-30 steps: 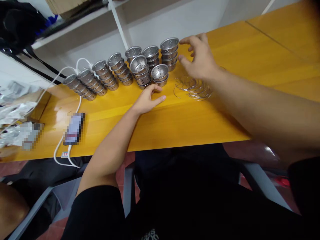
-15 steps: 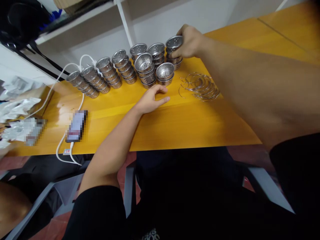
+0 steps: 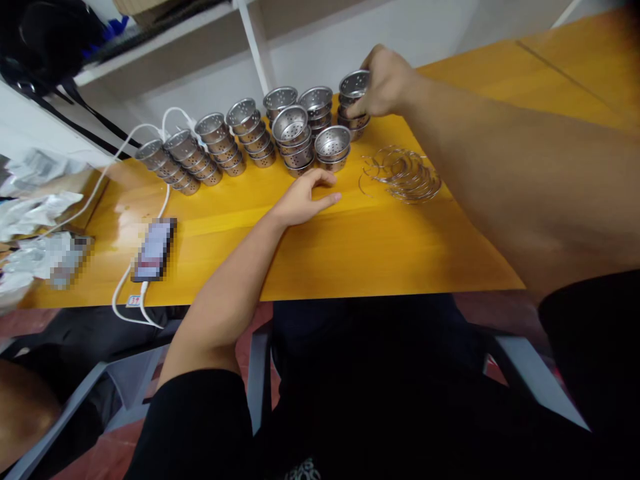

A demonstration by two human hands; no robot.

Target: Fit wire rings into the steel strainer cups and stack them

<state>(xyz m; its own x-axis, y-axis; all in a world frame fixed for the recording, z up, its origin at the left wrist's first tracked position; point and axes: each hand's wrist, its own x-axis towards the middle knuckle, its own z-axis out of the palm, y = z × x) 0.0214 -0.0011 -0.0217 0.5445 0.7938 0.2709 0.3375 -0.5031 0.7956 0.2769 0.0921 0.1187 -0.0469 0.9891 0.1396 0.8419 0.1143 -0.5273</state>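
Perforated metal cups stand in several stacks along the back of the table. My right hand (image 3: 383, 83) is wrapped around the rightmost stack of cups (image 3: 355, 83) at the back, thumb on the near side; its other fingers are partly hidden. My left hand (image 3: 307, 199) rests on the table with thumb and fingers apart, holding nothing. Just beyond it are a short stack of cups (image 3: 333, 147) and a taller stack (image 3: 293, 137). A loose pile of thin metal rings (image 3: 405, 175) lies to the right of my left hand, below my right forearm.
More cup stacks (image 3: 217, 143) lean leftward along the back. A phone (image 3: 155, 250) with a white cable (image 3: 117, 297) lies at the left. Plastic bags (image 3: 37, 207) sit at the far left. A white shelf (image 3: 200, 57) rises behind the table (image 3: 380, 257). Another person's limb (image 3: 27, 407) shows lower left.
My right hand and the stack in its grip have shifted very slightly to the right. My left hand has stayed in place on the table.
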